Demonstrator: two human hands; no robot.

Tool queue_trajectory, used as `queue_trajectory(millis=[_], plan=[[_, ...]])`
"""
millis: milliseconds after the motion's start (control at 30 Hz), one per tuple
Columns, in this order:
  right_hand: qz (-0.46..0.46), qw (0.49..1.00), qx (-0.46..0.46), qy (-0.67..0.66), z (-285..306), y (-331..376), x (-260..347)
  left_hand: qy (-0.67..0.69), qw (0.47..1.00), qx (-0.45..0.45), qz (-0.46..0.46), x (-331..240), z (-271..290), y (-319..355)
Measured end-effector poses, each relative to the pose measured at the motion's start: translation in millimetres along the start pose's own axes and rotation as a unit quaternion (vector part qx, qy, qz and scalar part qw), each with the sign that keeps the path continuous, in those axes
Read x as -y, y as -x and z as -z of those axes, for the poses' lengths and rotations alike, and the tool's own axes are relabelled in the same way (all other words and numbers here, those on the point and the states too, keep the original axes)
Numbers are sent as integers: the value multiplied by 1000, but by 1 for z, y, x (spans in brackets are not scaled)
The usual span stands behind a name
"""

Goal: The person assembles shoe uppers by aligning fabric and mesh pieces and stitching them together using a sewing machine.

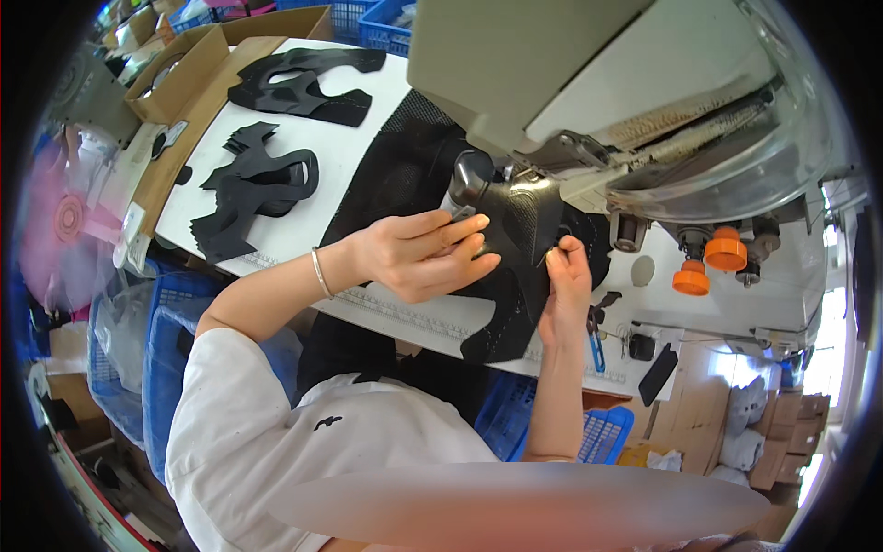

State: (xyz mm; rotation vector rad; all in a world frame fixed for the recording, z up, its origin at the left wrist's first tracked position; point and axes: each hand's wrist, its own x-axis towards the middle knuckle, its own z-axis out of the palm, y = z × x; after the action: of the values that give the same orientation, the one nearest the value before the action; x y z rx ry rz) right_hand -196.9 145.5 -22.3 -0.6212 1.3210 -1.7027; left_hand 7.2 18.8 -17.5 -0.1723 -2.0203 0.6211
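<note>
A black perforated sheet piece [395,170] lies across the white table, running under the head of a sewing machine [529,64]. Beside the machine's metal foot area, my left hand [418,262] has its thumb and index finger closed on something small and dark that I cannot make out. Its other fingers are partly bent over the black material. To the right of the needle area, my right hand [566,281] pinches the edge of a black shoe-upper piece [510,313], which hangs toward the table's front edge. The needle itself is hidden.
Two stacks of cut black pieces [248,189] [308,87] lie on the left of the table. Blue-handled snips [597,350] and a black flat object [658,375] are at the right. Lined blue crates [166,368] stand at lower left, near a pink fan [74,216].
</note>
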Motion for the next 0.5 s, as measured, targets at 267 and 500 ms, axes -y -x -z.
queue_trajectory(millis=[267, 500], plan=[[97, 995, 14, 29, 3, 3, -21, 33, 999, -33, 25, 1, -4, 5], [222, 962, -73, 139, -8, 23, -19, 70, 997, -41, 13, 10, -5, 10]])
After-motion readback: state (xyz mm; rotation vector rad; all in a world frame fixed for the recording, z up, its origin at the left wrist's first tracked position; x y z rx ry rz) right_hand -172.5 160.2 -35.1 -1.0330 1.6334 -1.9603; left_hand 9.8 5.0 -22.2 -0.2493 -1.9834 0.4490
